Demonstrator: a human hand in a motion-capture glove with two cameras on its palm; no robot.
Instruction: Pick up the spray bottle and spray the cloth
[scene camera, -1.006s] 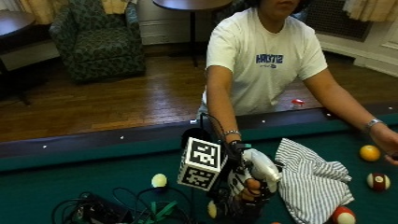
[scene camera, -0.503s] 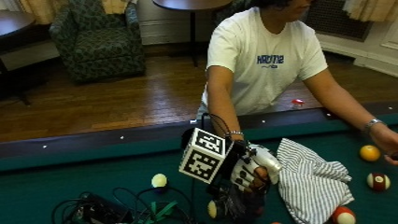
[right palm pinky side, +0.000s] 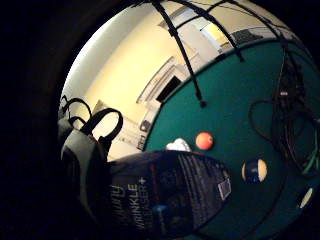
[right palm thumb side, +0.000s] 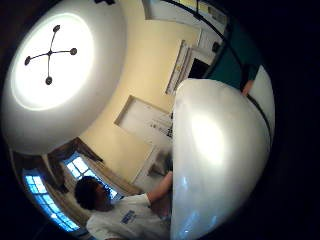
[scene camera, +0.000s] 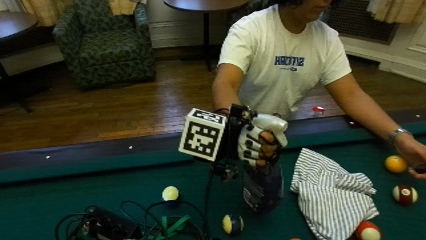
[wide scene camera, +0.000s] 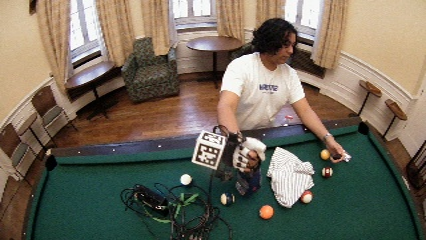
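The green worktop (scene camera: 80, 180) fills the low part of the frame. A person (scene camera: 286, 65) stands behind it, at the top middle. The striped cloth (scene camera: 333, 192) lies crumpled at the lower right. Just left of it, in the middle, the bottle (scene camera: 263, 187) is held upright above the worktop. The gloved right hand (scene camera: 256, 145) grips its white top, fingers curled around it. Small balls (scene camera: 170, 193) lie around.

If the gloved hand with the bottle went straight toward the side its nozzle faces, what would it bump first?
Probably the striped cloth: the gloved hand holds the spray bottle just beside it, though depth is unclear.
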